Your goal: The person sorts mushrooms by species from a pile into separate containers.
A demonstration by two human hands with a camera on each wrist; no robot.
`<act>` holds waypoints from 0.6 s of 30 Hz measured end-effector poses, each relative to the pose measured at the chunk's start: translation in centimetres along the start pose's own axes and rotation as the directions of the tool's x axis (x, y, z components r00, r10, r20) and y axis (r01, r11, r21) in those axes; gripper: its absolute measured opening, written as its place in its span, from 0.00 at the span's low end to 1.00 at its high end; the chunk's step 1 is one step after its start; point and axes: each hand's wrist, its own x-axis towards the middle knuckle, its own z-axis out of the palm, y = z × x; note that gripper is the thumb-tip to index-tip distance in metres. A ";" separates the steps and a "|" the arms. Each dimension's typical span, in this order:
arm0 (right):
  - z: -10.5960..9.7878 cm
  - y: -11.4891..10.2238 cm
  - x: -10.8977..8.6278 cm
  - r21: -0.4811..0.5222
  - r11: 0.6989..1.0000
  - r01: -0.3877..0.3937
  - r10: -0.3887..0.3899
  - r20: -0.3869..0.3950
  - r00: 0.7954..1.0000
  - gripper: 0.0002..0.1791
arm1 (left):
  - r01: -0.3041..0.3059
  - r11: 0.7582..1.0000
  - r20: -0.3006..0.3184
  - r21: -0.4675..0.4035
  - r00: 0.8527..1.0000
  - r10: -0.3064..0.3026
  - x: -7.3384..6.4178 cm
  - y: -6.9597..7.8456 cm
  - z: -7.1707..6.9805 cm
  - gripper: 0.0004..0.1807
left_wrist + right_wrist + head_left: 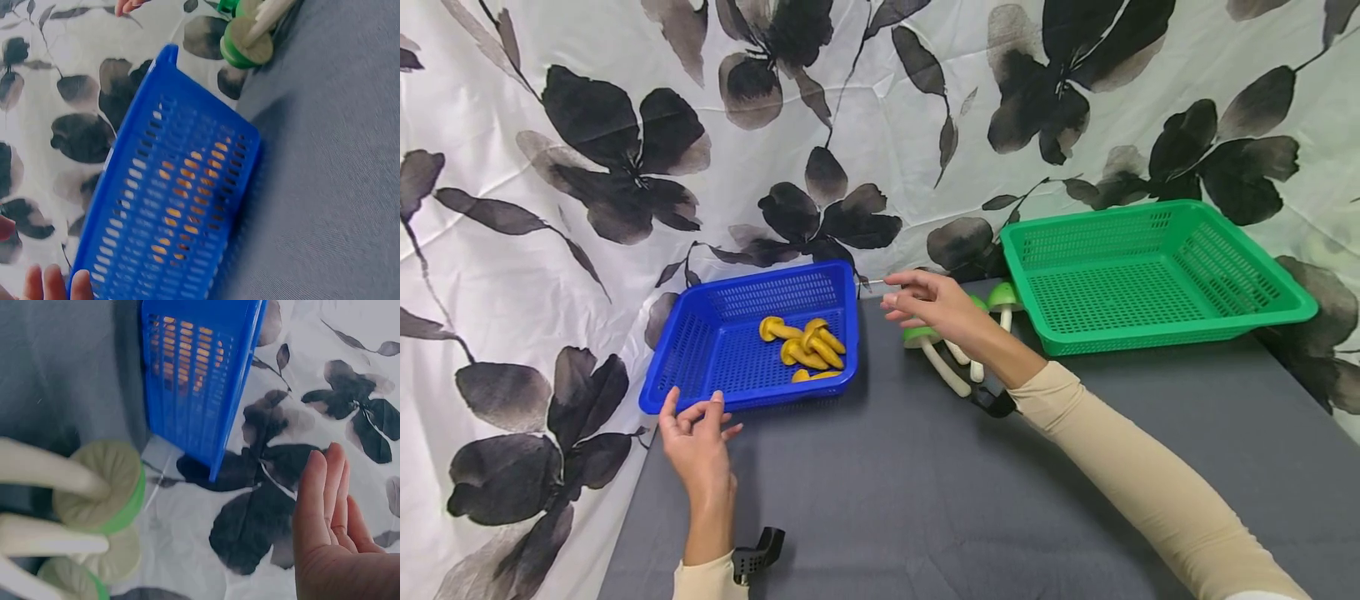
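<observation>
My left hand (700, 442) is at the front left corner of a blue basket (730, 354), fingers loosely bent; whether the fingertips touch the rim I cannot tell. Several yellow toy mushrooms (805, 358) lie in that basket's right half. To its right, my right hand (943, 310) hovers with relaxed fingers and nothing in its grasp, partly covering several green-capped mushrooms (946, 367) with white stems. In the right wrist view, the right hand (331, 544) is apart from both the blue basket (187, 394) and the mushroom caps (119, 481).
A green basket (1105, 292) with nothing in it stands at the back right, beside the green-capped mushrooms. Grey cloth (880, 500) covers the table. A white curtain with dark flowers (925, 167) hangs behind the baskets and down the left side.
</observation>
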 end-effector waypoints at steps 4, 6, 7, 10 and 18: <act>-1.0 -0.1 -1.5 -0.026 1.000 0.005 -0.006 -0.016 1.000 0.27 | -0.018 1.000 0.066 -0.013 0.998 0.019 -0.5 0.9 0.7 0.40; -1.5 -0.1 -2.2 -0.038 0.999 0.001 -0.002 -0.037 0.999 0.27 | -0.026 1.000 0.110 -0.003 0.994 0.026 -0.7 1.3 1.0 0.40; -1.8 -0.2 -2.6 -0.036 0.999 -0.004 0.002 -0.050 0.999 0.27 | -0.027 1.000 0.134 0.002 0.991 0.027 -0.8 1.5 1.2 0.39; -2.7 -0.1 -3.8 -0.065 0.998 -0.018 0.012 -0.092 0.996 0.28 | -0.032 0.999 0.194 0.031 0.981 0.026 -1.1 2.1 1.9 0.39; -5.9 0.5 -7.2 -0.131 0.991 -0.034 0.002 -0.238 0.971 0.31 | -0.061 0.998 0.330 -0.004 0.942 0.059 -1.7 2.8 3.8 0.36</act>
